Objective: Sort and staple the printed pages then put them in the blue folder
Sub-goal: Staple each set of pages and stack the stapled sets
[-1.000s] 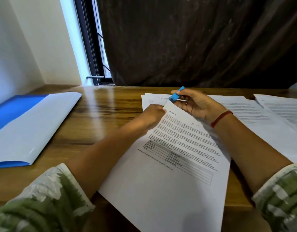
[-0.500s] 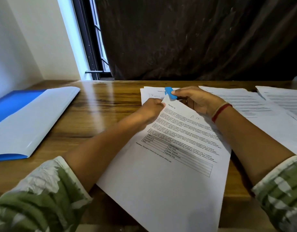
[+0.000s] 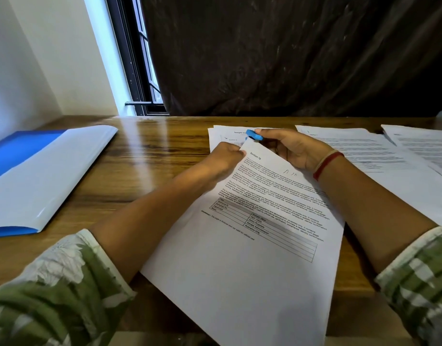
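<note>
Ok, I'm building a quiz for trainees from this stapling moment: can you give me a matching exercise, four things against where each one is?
Things:
1. blue folder
2. blue stapler
3. Section 10 pages
4. red band

Places:
A. round the wrist of the right hand
B. gripped by the right hand at the pages' top corner
C. lying on the table, far left
D. in the middle, top edge pinched by the left hand

Pairs: 1-C, 2-B, 3-D, 4-A.
</note>
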The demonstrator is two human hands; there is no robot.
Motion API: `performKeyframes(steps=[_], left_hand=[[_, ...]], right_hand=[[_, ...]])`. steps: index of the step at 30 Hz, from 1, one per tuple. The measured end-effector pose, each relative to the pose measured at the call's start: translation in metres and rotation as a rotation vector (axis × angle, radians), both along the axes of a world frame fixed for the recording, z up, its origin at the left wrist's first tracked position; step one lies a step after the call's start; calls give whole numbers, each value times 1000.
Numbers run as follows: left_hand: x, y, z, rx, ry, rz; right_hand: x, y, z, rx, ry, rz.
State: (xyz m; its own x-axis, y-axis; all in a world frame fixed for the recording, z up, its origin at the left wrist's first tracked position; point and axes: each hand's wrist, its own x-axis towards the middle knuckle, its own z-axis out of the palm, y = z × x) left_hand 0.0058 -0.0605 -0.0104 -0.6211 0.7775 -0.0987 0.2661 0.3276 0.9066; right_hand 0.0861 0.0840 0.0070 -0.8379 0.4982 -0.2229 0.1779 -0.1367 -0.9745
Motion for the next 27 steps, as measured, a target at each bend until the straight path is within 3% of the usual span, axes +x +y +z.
performKeyframes(steps=[8, 12, 23, 27], left_hand=[[-5, 0, -4, 37, -63, -23], [-5, 0, -4, 21, -42, -16], [-5, 2, -8, 19, 4, -33], [-6, 2, -9, 16, 14, -34]], right_hand=[[5, 5, 2, -238, 217, -130], [6, 6, 1, -287, 152, -160], [-4, -7, 4, 139, 27, -237], [-3, -11, 7, 405, -34, -276]])
